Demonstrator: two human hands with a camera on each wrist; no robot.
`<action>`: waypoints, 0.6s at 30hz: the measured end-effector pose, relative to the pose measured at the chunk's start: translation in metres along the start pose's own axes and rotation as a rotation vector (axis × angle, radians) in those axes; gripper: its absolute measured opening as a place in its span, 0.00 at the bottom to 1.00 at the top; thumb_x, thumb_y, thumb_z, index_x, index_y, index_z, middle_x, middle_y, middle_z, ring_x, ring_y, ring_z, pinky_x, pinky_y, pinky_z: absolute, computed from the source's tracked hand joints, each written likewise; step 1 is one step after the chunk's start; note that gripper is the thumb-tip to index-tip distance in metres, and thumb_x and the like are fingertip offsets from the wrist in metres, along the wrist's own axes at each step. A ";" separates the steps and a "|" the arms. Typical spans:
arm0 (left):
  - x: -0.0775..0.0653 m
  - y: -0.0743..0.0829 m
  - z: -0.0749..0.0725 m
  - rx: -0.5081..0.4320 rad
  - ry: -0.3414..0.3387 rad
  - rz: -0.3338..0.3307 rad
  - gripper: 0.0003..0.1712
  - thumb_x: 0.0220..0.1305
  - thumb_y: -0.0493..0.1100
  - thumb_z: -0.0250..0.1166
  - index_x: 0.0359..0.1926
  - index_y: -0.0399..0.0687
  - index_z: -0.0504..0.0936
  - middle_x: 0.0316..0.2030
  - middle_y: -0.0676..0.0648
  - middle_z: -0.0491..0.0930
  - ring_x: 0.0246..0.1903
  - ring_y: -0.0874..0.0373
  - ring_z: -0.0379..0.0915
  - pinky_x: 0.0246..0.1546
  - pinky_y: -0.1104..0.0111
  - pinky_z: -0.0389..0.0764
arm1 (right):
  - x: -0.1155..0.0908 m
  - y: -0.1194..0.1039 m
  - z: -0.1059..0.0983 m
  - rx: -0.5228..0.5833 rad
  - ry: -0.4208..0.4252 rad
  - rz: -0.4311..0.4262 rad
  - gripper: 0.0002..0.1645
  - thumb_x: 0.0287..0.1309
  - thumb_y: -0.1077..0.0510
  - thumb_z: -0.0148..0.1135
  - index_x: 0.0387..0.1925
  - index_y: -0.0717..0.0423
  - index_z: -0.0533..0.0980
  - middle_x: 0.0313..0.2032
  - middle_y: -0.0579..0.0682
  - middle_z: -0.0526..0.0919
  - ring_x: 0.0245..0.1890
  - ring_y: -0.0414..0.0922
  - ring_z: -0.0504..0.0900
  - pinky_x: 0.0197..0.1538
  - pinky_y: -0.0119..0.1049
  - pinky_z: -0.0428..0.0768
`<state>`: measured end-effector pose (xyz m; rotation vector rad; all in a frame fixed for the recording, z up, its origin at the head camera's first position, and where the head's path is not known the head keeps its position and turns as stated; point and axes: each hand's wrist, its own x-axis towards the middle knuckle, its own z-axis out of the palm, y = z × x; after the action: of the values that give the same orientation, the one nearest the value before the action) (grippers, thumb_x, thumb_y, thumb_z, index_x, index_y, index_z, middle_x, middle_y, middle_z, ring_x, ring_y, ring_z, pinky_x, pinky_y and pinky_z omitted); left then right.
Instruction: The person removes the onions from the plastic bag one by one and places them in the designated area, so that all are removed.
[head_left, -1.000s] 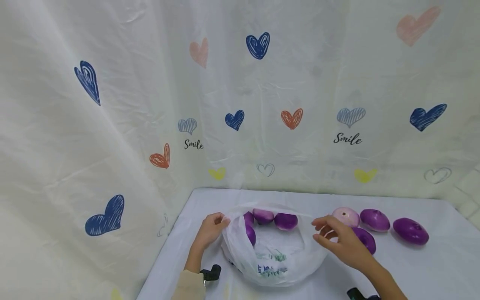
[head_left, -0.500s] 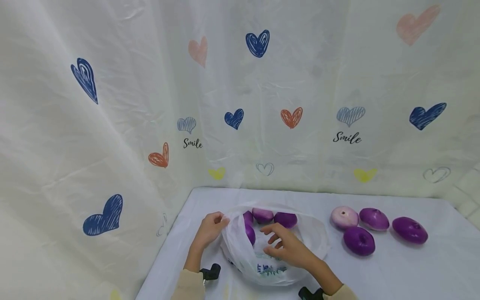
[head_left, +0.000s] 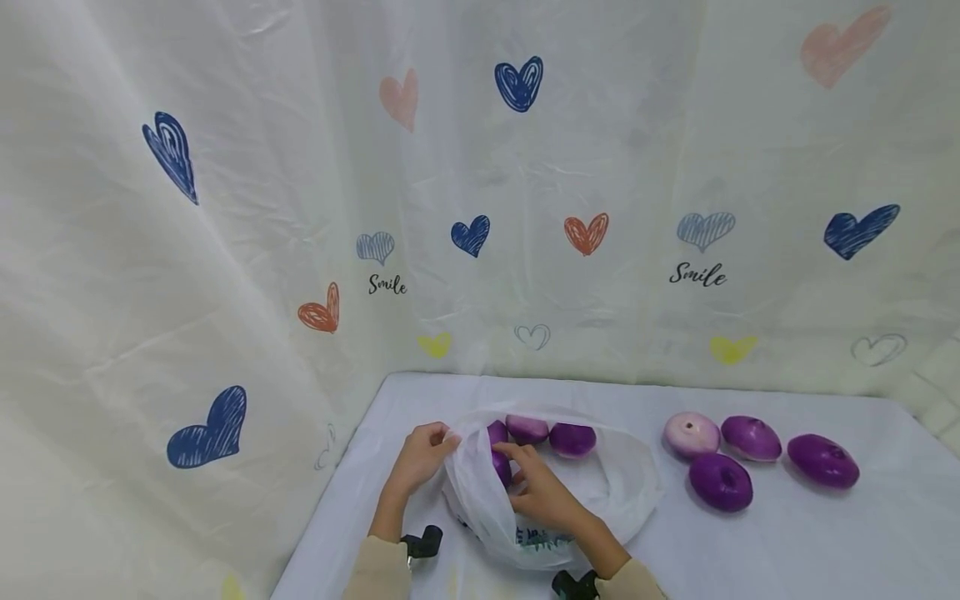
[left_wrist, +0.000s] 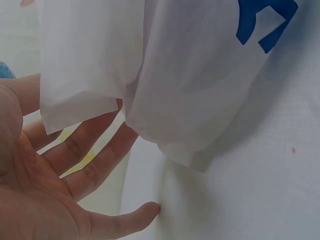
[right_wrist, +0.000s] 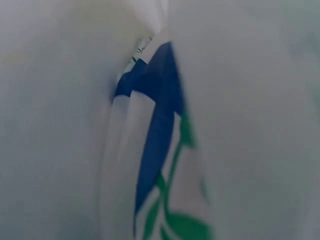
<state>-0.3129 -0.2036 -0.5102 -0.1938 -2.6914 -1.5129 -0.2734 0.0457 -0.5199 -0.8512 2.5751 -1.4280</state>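
A white plastic bag (head_left: 630,492) with printed lettering sits open on the table in the head view, with several purple onions inside. Its left rim is pinched by my left hand (head_left: 423,457); in the left wrist view the thumb and index finger meet the bag's edge, the other fingers spread below. My right hand (head_left: 547,496) is inside the bag's mouth, fingers curled round the leftmost purple onion (head_left: 501,471), partly covering it. Two more onions lie at the back of the bag, one being this onion (head_left: 573,440). Only bag plastic fills the right wrist view.
Right of the bag, several onions rest on the white-covered table (head_left: 810,550): a pale onion (head_left: 692,434), a dark onion (head_left: 720,482) and others farther right. A curtain (head_left: 600,150) printed with hearts hangs behind and to the left.
My right hand has moved left from beside the loose onions, over the bag's opening and down to the leftmost onion inside. My left hand keeps its place on the rim.
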 end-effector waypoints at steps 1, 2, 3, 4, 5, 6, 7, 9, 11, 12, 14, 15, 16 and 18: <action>0.000 0.000 0.000 0.002 -0.001 0.004 0.10 0.70 0.48 0.65 0.35 0.46 0.82 0.30 0.50 0.79 0.32 0.57 0.71 0.34 0.64 0.72 | 0.001 0.000 0.002 -0.007 0.003 0.004 0.45 0.55 0.63 0.73 0.72 0.54 0.63 0.58 0.61 0.70 0.44 0.49 0.80 0.44 0.37 0.84; 0.000 0.000 0.000 0.004 -0.002 0.008 0.10 0.70 0.47 0.65 0.35 0.46 0.82 0.30 0.50 0.79 0.32 0.57 0.71 0.34 0.64 0.72 | 0.002 0.000 0.003 -0.013 0.008 0.006 0.46 0.54 0.63 0.74 0.72 0.53 0.63 0.57 0.60 0.70 0.43 0.48 0.79 0.43 0.37 0.84; 0.000 0.001 0.001 0.006 -0.002 0.010 0.10 0.70 0.47 0.65 0.35 0.46 0.82 0.30 0.50 0.79 0.32 0.57 0.71 0.34 0.64 0.72 | 0.002 0.000 0.005 -0.024 0.016 0.005 0.46 0.53 0.63 0.74 0.72 0.53 0.63 0.56 0.61 0.70 0.42 0.47 0.78 0.42 0.35 0.84; 0.000 0.001 0.000 0.006 -0.001 0.012 0.10 0.70 0.47 0.66 0.35 0.46 0.82 0.29 0.50 0.79 0.32 0.57 0.71 0.34 0.64 0.72 | 0.004 0.000 0.006 -0.027 0.022 0.000 0.47 0.52 0.63 0.75 0.72 0.54 0.64 0.54 0.61 0.71 0.41 0.46 0.77 0.41 0.35 0.83; -0.001 0.001 0.000 0.004 -0.002 0.011 0.10 0.70 0.47 0.66 0.35 0.46 0.82 0.29 0.50 0.79 0.32 0.57 0.71 0.34 0.64 0.72 | 0.005 0.000 0.008 -0.037 0.027 -0.002 0.47 0.52 0.63 0.75 0.71 0.54 0.64 0.53 0.61 0.71 0.39 0.46 0.77 0.39 0.33 0.82; -0.001 0.001 0.000 0.005 -0.002 0.011 0.10 0.70 0.47 0.66 0.35 0.46 0.82 0.30 0.50 0.79 0.32 0.57 0.71 0.34 0.64 0.72 | 0.006 0.000 0.010 -0.044 0.032 -0.001 0.47 0.52 0.63 0.75 0.71 0.54 0.64 0.52 0.61 0.71 0.38 0.46 0.76 0.38 0.32 0.81; -0.001 0.001 -0.001 0.006 -0.003 0.009 0.10 0.70 0.47 0.66 0.35 0.46 0.82 0.30 0.50 0.79 0.32 0.57 0.71 0.34 0.64 0.72 | 0.007 0.000 0.011 -0.053 0.037 0.000 0.46 0.52 0.63 0.76 0.71 0.54 0.64 0.52 0.61 0.72 0.38 0.45 0.75 0.37 0.32 0.79; -0.001 0.000 -0.001 0.009 -0.003 0.005 0.10 0.70 0.47 0.66 0.35 0.46 0.82 0.30 0.50 0.79 0.32 0.57 0.71 0.34 0.64 0.72 | 0.009 0.001 0.015 -0.083 0.048 0.001 0.45 0.52 0.62 0.76 0.70 0.54 0.65 0.52 0.62 0.72 0.37 0.45 0.74 0.36 0.34 0.78; -0.001 0.000 -0.001 0.015 -0.002 0.002 0.10 0.70 0.48 0.66 0.36 0.46 0.82 0.31 0.50 0.80 0.33 0.56 0.72 0.35 0.64 0.72 | 0.011 0.001 0.018 -0.119 0.063 0.006 0.44 0.53 0.61 0.75 0.70 0.54 0.66 0.53 0.61 0.73 0.38 0.46 0.75 0.39 0.38 0.78; 0.000 0.000 0.000 0.018 -0.002 0.001 0.10 0.70 0.48 0.66 0.36 0.47 0.83 0.31 0.50 0.81 0.33 0.56 0.72 0.36 0.64 0.73 | 0.011 0.002 0.019 -0.137 0.074 -0.001 0.43 0.53 0.61 0.75 0.69 0.54 0.66 0.54 0.61 0.74 0.39 0.47 0.76 0.42 0.41 0.79; 0.001 -0.001 0.000 0.024 -0.002 0.002 0.10 0.70 0.48 0.66 0.37 0.47 0.83 0.33 0.49 0.82 0.34 0.56 0.73 0.36 0.64 0.73 | 0.012 0.002 0.021 -0.166 0.094 -0.009 0.42 0.53 0.60 0.76 0.68 0.54 0.67 0.57 0.61 0.76 0.46 0.50 0.79 0.49 0.49 0.81; 0.001 -0.002 0.000 0.024 -0.001 0.002 0.10 0.70 0.48 0.66 0.37 0.47 0.83 0.33 0.49 0.82 0.34 0.56 0.73 0.37 0.64 0.74 | 0.013 0.003 0.022 -0.168 0.100 -0.011 0.41 0.53 0.60 0.75 0.68 0.54 0.68 0.58 0.61 0.76 0.49 0.52 0.80 0.52 0.52 0.81; 0.001 -0.002 0.000 0.024 -0.001 0.003 0.10 0.70 0.49 0.66 0.37 0.47 0.83 0.34 0.49 0.82 0.35 0.56 0.73 0.37 0.64 0.74 | 0.013 0.003 0.022 -0.171 0.105 -0.013 0.41 0.53 0.60 0.75 0.67 0.54 0.68 0.60 0.61 0.76 0.52 0.53 0.80 0.55 0.55 0.80; 0.002 -0.003 0.000 0.022 -0.001 0.004 0.10 0.70 0.49 0.66 0.37 0.47 0.83 0.34 0.48 0.83 0.35 0.56 0.73 0.37 0.64 0.74 | 0.013 0.003 0.022 -0.166 0.108 -0.005 0.40 0.54 0.60 0.75 0.67 0.54 0.68 0.62 0.61 0.77 0.57 0.56 0.80 0.58 0.58 0.79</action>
<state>-0.3152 -0.2049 -0.5126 -0.1986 -2.7053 -1.4821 -0.2783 0.0235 -0.5324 -0.8219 2.8067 -1.3102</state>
